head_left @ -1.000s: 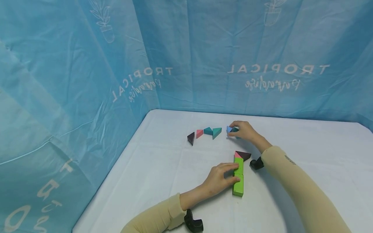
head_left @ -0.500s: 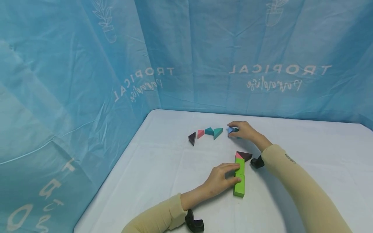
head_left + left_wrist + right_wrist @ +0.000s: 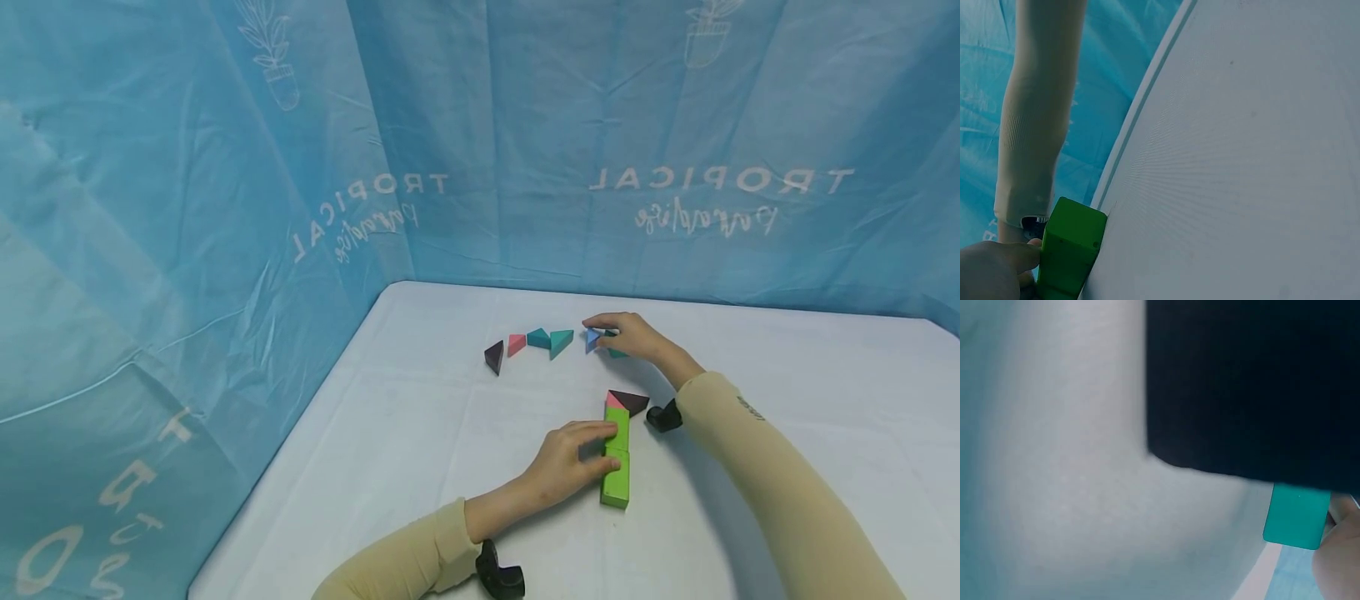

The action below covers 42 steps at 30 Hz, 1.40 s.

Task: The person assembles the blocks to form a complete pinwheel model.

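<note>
Two green blocks point(image 3: 617, 475) lie end to end on the white table. My left hand point(image 3: 558, 467) reaches them from the left, fingertips on the farther block and thumb on the nearer one. The left wrist view shows a thumb against the side of a green block point(image 3: 1072, 244). At the far end of this row sit a small pink triangle point(image 3: 613, 401) and a dark triangle block point(image 3: 632, 402). Farther back, my right hand point(image 3: 633, 335) spreads thumb and fingers beside a blue triangle block point(image 3: 592, 340), with a teal block point(image 3: 617, 352) partly hidden under it.
Left of the right hand, a dark triangle block point(image 3: 494, 357), a pink block point(image 3: 516, 344) and two teal blocks point(image 3: 560, 342) lie in a loose row. Blue printed sheets point(image 3: 525, 167) hang behind and to the left of the table point(image 3: 420, 375).
My right thumb has drawn back to the right from the front of the blue block, so more of the blue and teal blocks shows. My left hand stays on the green blocks.
</note>
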Each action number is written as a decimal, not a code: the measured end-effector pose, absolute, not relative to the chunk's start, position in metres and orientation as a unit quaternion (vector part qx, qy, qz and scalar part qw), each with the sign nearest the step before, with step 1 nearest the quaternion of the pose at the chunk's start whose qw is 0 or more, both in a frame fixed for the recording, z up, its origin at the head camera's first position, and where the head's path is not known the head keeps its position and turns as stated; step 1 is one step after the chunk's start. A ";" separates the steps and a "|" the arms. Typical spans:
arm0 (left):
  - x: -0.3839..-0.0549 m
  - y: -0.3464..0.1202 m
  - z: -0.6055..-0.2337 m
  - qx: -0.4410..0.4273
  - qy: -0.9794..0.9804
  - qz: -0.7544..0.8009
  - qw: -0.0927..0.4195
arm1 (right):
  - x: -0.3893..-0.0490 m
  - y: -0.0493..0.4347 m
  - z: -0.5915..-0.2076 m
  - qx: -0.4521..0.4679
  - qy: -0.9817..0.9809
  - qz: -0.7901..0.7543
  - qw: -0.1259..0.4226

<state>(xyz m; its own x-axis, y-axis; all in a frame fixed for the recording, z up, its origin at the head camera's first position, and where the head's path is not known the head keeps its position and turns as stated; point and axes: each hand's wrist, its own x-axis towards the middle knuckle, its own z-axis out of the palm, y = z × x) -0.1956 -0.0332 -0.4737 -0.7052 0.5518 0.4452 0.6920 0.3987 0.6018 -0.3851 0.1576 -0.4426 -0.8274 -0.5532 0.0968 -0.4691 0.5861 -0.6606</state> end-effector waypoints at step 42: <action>-0.196 -0.033 -0.474 -0.360 -0.834 -0.411 0.067 | -0.341 0.191 -0.415 -0.221 0.897 -0.382 -0.034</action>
